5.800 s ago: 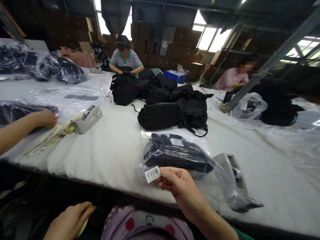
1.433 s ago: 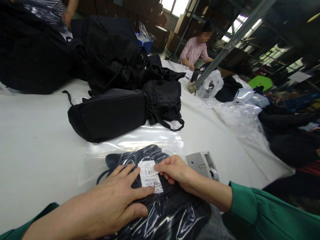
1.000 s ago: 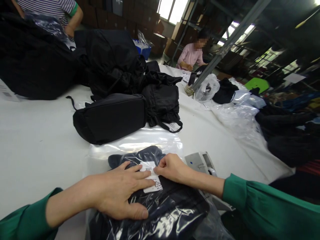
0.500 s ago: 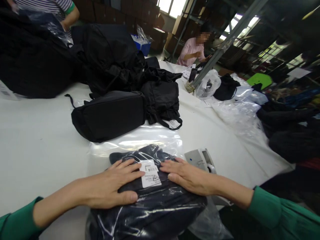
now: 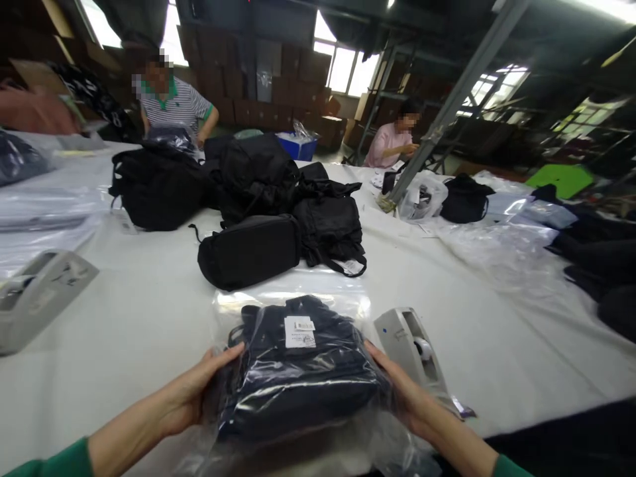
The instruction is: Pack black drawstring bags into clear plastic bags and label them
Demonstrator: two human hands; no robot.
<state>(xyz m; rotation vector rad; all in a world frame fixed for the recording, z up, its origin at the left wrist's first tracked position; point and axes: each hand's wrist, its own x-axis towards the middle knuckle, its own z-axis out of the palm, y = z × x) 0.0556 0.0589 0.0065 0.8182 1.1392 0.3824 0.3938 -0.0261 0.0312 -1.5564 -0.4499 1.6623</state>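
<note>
A navy fabric bag (image 5: 308,391), packed in a clear plastic bag (image 5: 293,298), lies in front of me with a white label (image 5: 299,331) showing on top. My left hand (image 5: 201,387) grips its left side, thumb on the upper face and fingers mostly hidden along the edge. On the opposite side my right hand (image 5: 397,381) holds the package, its fingers largely out of sight behind the plastic. Just right of that hand stands a grey tape dispenser (image 5: 410,344). Beyond the package lies a black bag (image 5: 253,252) on its side.
More black bags (image 5: 253,165) are heaped farther back on the white table (image 5: 149,318). A second tape dispenser (image 5: 47,291) stands at left. Plastic sheets (image 5: 501,252) cover the right side near a metal post (image 5: 447,86). Two people, in a striped shirt (image 5: 179,103) and pink top (image 5: 387,142), work across.
Both hands have gone from lying flat on top of the package to holding its left and right sides. The view has tilted up, showing more of the room and the left dispenser.
</note>
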